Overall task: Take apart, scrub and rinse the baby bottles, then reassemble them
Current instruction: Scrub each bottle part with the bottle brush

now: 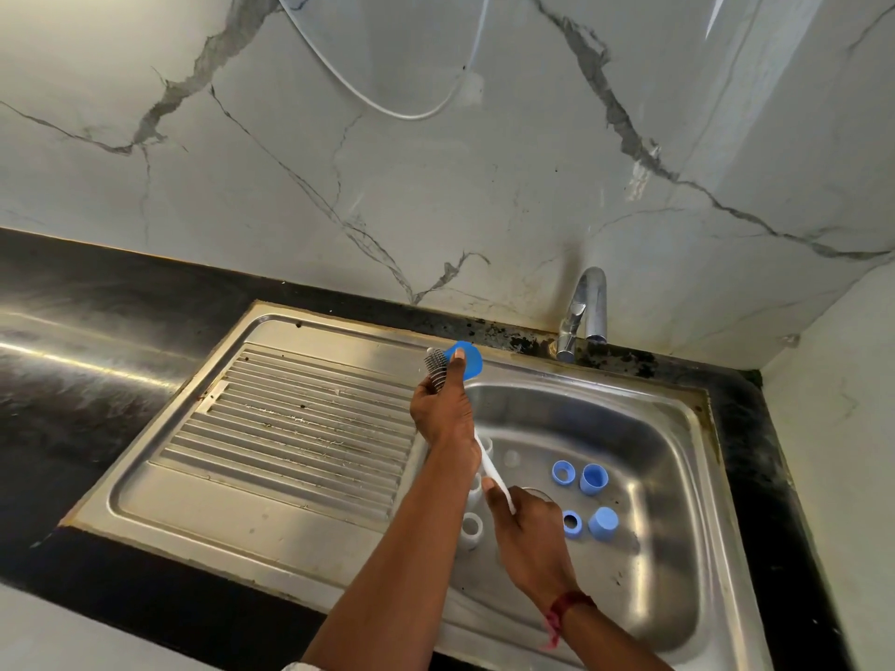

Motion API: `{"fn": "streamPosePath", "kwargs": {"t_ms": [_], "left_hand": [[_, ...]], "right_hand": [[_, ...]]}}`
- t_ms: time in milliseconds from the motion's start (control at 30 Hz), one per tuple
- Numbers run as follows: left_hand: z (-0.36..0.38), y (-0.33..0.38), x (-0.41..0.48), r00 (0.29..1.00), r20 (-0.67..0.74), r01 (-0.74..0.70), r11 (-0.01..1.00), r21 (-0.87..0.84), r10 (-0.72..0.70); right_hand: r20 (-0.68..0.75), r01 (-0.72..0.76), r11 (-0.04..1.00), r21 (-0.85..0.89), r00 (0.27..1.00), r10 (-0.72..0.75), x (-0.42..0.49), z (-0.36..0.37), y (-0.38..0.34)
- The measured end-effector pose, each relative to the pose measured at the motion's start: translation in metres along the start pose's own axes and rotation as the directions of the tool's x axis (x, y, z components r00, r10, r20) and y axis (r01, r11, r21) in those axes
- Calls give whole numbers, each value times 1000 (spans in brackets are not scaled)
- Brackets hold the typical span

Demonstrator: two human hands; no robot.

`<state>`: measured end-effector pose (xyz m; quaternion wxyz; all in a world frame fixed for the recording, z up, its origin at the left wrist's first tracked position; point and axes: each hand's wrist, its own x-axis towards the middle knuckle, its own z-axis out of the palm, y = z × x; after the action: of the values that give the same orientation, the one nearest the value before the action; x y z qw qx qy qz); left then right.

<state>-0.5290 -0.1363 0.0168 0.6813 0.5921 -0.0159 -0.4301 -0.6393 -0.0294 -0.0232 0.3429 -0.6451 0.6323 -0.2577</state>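
Observation:
My left hand (443,409) holds a blue bottle cap (469,359) up over the sink's back left corner, thumb on it. The grey bristle head of a bottle brush (436,364) sits against the cap. My right hand (525,530) grips the brush's white handle (494,472) lower down, over the basin. In the steel sink (668,428) lie two blue screw rings (563,473), two more blue caps (594,478) and clear bottles (470,527), partly hidden by my arms.
A ribbed steel drainboard (300,418) lies left of the basin. A chrome tap (583,312) stands at the back, no water visibly running. Black countertop (97,331) surrounds the sink, with a marble-pattern wall behind and to the right.

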Motion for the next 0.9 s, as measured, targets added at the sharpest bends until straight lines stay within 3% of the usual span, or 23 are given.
{"fn": "streamPosePath", "kwargs": {"t_ms": [200,333,400,633,800,900], "left_hand": [[-3,-2,2,1000,12,-10,1000,23,10],[-8,0,3,998,55,-32,998,52,30],[-15,1,5,995,98,-35,998,44,30],[-44,14,30,981,195,31,996,-88,-14],[-62,16,44,952,305,34,998,-58,-15],[-68,17,42,924,383,16,1000,-17,-8]], "right_hand": [[109,-86,991,106,991,75,6,0,-5],[329,-305,901,309,923,200,8,-7,-8],[381,-338,889,310,900,209,11,-12,-6],[287,-87,996,13,955,80,25,-36,39],[171,-103,990,-91,978,118,35,-64,54],[106,-62,997,-37,992,65,39,-77,51]]}}
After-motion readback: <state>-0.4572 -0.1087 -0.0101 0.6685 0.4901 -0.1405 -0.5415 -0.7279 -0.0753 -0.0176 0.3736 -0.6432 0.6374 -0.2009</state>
